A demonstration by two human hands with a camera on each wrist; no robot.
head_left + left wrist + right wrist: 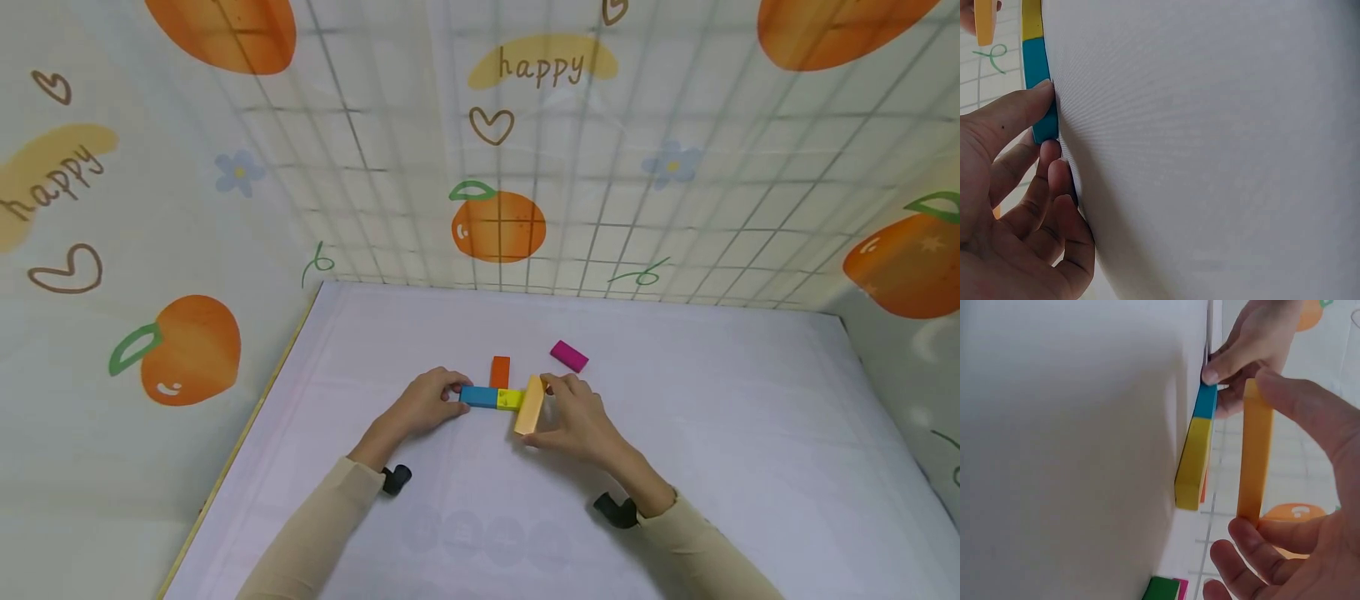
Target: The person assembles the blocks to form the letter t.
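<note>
My left hand [423, 402] pinches the left end of a blue block [478, 397] lying on the table, thumb on the near side. End to end with it, on its right, lies a yellow block [508, 400]. Between thumb and fingertips of my right hand [577, 417] is a long light-orange block [530, 406], gripped by its two ends. The right wrist view shows this block raised off the table, and from the head it overlaps the yellow block's right end. Behind the blue and yellow blocks, a red-orange block [500, 372] points away from me.
A magenta block [569, 356] lies beyond my right hand, and a green block [1161, 589] shows beside it in the right wrist view. The white table [712, 433] meets a printed curtain [405, 208] along its back edge. Dark wrist mounts sit at both cuffs.
</note>
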